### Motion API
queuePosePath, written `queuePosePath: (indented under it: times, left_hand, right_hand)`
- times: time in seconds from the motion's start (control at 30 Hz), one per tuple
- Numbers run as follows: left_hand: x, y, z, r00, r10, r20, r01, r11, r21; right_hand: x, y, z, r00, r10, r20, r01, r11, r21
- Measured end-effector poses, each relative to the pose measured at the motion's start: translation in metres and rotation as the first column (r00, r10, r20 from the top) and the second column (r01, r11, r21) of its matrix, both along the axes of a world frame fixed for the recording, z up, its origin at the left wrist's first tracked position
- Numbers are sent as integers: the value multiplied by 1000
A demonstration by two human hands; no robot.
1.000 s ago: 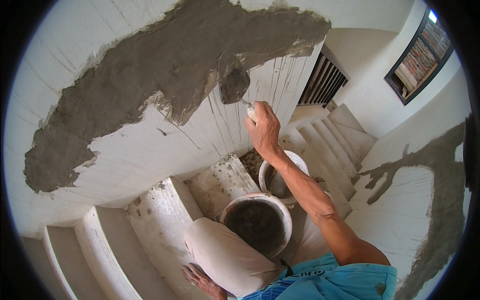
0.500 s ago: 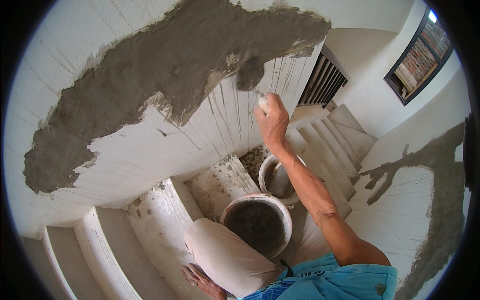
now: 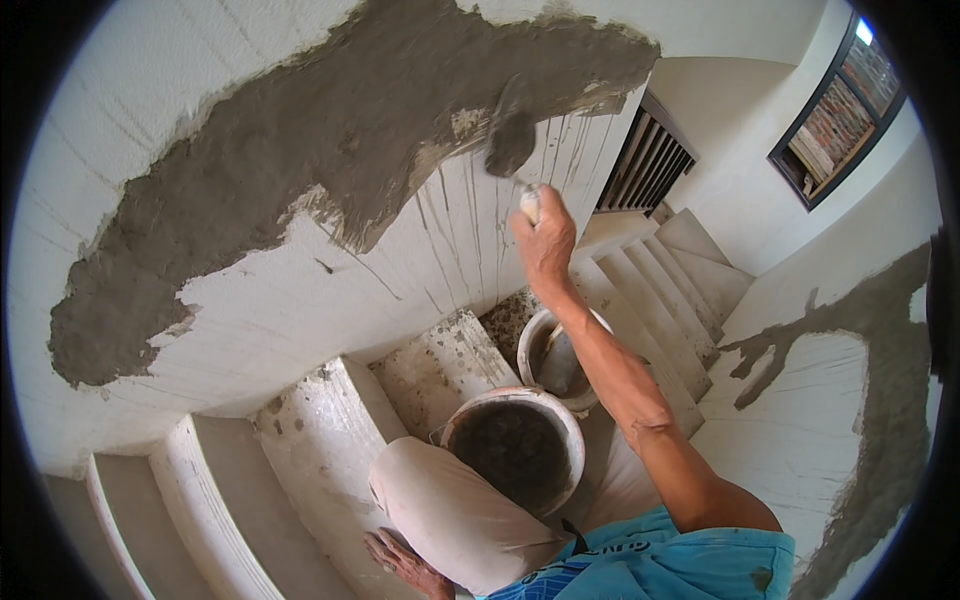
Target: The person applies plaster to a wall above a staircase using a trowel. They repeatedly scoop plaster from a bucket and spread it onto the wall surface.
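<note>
Trowel (image 3: pixel 513 148) beyond nearer bucket (image 3: pixel 577 440), blade edge (image 3: pixel 509 105) lost against plaster (image 3: pixel 300 130), right grip (image 3: pixel 546 240) wrapped round handle (image 3: pixel 530 204), left grip (image 3: pixel 408 565) spread, seemingly empty, palm hidden

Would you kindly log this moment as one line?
right hand: holding trowel at gray plaster | left hand: resting on step | nearer bucket: dark mix inside

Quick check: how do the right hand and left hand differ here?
The right hand is closed around the trowel handle; the left hand lies open on the step.
The right hand is raised in front of the wall; the left hand is low, beside the pale trouser leg.
Both are bare.
</note>
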State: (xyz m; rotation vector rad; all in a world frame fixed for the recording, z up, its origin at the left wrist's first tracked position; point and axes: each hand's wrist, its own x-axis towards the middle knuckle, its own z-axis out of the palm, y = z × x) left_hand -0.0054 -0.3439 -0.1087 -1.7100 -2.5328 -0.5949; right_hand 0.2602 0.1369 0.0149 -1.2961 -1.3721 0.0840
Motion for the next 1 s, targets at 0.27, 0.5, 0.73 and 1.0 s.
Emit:
queuePosePath:
  times: [0.27,0.5,0.73,1.0]
  left_hand:
    - [1,0,3,999,-22,-23,22,1000,-1]
    - [-1,-2,-1,1000,1,-1,-1,1000,-22]
    - [-2,-1,0,1000,-26,-9,26,1000,8]
    - [2,4,44,999,40,10,-35,940,-340]
  right_hand:
    - [0,-17,-21,996,83,-15,-82,995,55]
    - [31,14,-21,987,-49,-151,43,998,-45]
    - [-12,-10,-25,992,62,-113,-66,997,-33]
    - [19,2,-16,963,42,-265,-54,998,-37]
